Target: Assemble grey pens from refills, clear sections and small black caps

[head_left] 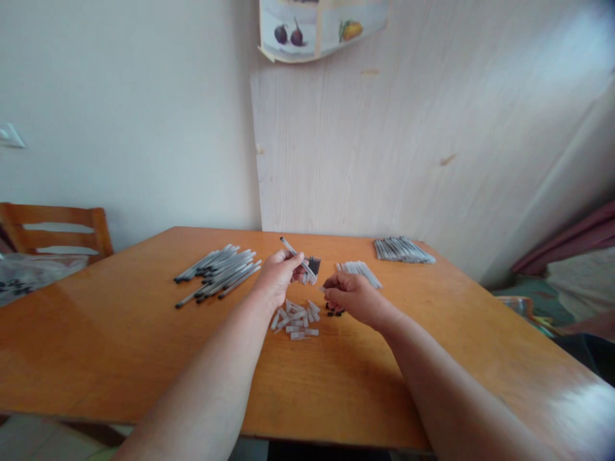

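Print: any lettering on the pen [291,250] is too small to make out; the poster [331,32] shows two dark purple fruits or vegetables and a yellow one, its lower edge curling off the wall panel [346,153]
Tabletop: the orange-brown wooden table [144,365] is glossy, with a bright reflection at its near right corner
Room: a pale wall [134,115] meets the light wood-grain panel behind the table; a wooden chair [60,214] stands at the far left, a clear plastic bag [33,275] with dark bits inside it in front; a maroon cloth [567,240] lies at the right
Pen direction: the long axis slants across the view; the black end points up and left, away from the person, the clear end down and right, toward the right hand [355,298]
Pen place: raised over the middle of the table, in the left hand [278,275]
Left hand: grasps the pen between thumb and fingers
Right hand: fingers pinched together, near the pen's clear end; a small pale piece [322,290] seems to show at the fingertips
Below the hands: loose clear caps [296,318]; small black plugs [334,312], partly hidden by the right hand
Beyond the hands: dark-tipped pieces [314,264] in a row; clear tubes [361,271] side by side
Outer piles: black-ended pens [228,272] at left, most slanting alike; a grey bundle [403,250] at the far right
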The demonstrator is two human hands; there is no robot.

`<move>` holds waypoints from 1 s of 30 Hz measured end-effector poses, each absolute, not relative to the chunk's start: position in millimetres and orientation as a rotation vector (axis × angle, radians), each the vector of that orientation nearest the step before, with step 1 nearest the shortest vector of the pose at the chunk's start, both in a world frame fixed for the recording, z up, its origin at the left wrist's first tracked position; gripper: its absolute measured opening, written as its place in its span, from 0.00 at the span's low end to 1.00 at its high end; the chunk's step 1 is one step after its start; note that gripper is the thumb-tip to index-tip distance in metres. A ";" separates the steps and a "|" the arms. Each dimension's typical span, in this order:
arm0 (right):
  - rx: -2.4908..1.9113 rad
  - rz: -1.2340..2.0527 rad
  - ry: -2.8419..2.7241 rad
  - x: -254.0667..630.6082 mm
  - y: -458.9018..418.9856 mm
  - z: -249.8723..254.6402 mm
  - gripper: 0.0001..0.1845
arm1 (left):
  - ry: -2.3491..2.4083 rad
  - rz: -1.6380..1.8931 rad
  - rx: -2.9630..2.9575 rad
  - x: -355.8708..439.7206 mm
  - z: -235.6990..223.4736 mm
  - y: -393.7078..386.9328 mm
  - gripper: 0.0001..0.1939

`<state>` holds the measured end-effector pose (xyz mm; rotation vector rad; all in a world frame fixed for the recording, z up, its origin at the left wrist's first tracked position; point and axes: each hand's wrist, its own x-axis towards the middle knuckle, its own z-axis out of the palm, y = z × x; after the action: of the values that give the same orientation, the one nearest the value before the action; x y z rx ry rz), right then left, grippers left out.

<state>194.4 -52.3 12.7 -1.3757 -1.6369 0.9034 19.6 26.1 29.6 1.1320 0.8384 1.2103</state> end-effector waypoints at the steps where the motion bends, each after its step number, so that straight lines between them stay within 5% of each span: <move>1: -1.374 0.901 -1.616 194.0 -51.7 12.2 0.05 | 0.829 1.209 1.124 19.8 30.1 25.2 0.13; 30: -1.191 0.953 -1.347 183.3 -49.3 13.2 0.08 | 0.782 1.211 1.097 32.5 25.5 19.1 0.06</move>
<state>183.3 -49.3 13.2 -1.1913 -1.3473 0.9533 32.5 19.1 25.5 1.0969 0.7822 1.2114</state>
